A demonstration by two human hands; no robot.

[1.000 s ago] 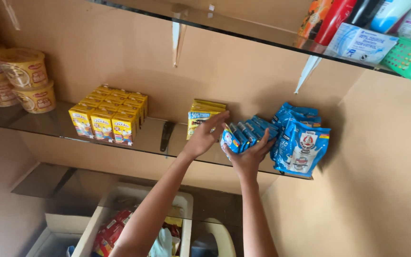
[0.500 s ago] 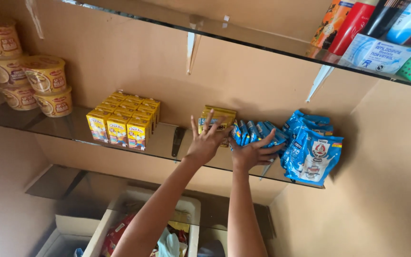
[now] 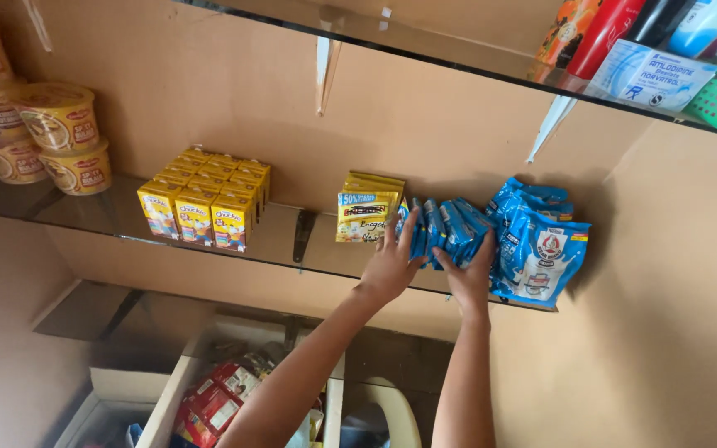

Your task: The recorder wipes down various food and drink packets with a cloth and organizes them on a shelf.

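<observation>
Both hands up at the glass shelf, bracketing a row of small blue packets

Biggest first: the shelf runs wall to wall above the arms, and just right of the right hand stand the large blue pouches, touching the row's end. The yellow packets stand upright just left of the left hand, and a block of small yellow cartons sits well off to that side, tubs beyond. Now the row itself: packets on edge, faces to the sides, the line running left to right along the shelf front. Left hand open, fingers spread flat against the row's left end; right hand open too, cupped under and against its right end, pressing rather than gripping
</observation>
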